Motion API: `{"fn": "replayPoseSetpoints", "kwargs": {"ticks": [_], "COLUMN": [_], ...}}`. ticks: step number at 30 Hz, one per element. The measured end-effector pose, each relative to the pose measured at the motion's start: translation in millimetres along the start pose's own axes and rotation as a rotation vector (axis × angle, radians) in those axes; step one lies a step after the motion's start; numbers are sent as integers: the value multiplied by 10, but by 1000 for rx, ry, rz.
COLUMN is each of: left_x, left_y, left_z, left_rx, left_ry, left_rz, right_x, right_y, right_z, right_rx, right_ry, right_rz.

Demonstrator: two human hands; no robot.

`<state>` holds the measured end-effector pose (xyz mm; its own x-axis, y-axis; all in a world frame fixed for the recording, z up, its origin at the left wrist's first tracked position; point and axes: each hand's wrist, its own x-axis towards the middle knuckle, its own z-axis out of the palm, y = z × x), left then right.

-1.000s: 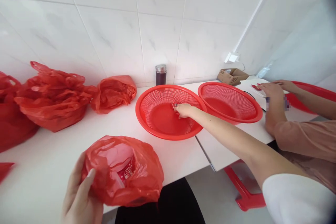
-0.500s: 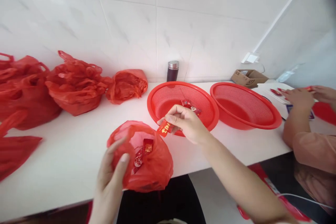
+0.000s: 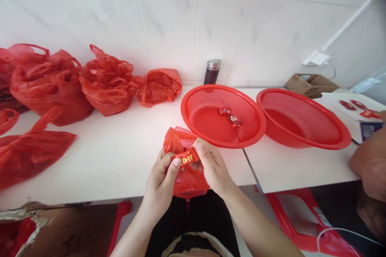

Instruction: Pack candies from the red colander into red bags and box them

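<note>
Between my two hands is a small red wrapped candy (image 3: 188, 158) with gold characters on it. My left hand (image 3: 162, 176) pinches its left end between thumb and fingers. At its other end, my right hand (image 3: 213, 167) grips it with thumb and fingertips. Just behind and below the hands sits a thin red plastic bag (image 3: 189, 184) at the table's front edge, its inside largely hidden by my fingers. A red perforated basket (image 3: 208, 122) stands beyond the bag to the right, with a few small wrapped candies (image 3: 230, 117) in it.
A second red basket (image 3: 301, 122) stands to the right. Several red plastic bags (image 3: 108, 84) line the table's left side. A dark flask (image 3: 212, 71) and a cardboard box (image 3: 312, 84) are by the wall. A co-worker's arm (image 3: 372, 160) shows at right.
My right hand has brought the candy left from near the basket. My left hand has left the bag's rim and taken the candy's other end. The view has shifted.
</note>
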<state>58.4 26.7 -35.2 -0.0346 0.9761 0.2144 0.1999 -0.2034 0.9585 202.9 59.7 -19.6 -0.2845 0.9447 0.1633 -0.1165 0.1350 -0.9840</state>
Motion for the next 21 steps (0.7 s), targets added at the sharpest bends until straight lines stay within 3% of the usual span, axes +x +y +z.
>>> {"fn": "replayPoseSetpoints", "kwargs": {"ticks": [3,7,12,21], "left_x": [-22,-64,-88,-79], "left_y": [-14,1,85,30], "left_z": [7,56,123,81], "left_rx": [-44,-244,-514,-326], "left_ry": [-11,-39,-4,116], "left_rz": [-31,-106,-177,-140], "right_x": [-15,-21,-46,-81], "right_y": [-13,-9,-33,-38], "right_z": [23,75,83,72], "right_rx": [-29,105,194,243], "right_ry": [-29,-56,2,66], "right_rz": [11,26,28,72]}}
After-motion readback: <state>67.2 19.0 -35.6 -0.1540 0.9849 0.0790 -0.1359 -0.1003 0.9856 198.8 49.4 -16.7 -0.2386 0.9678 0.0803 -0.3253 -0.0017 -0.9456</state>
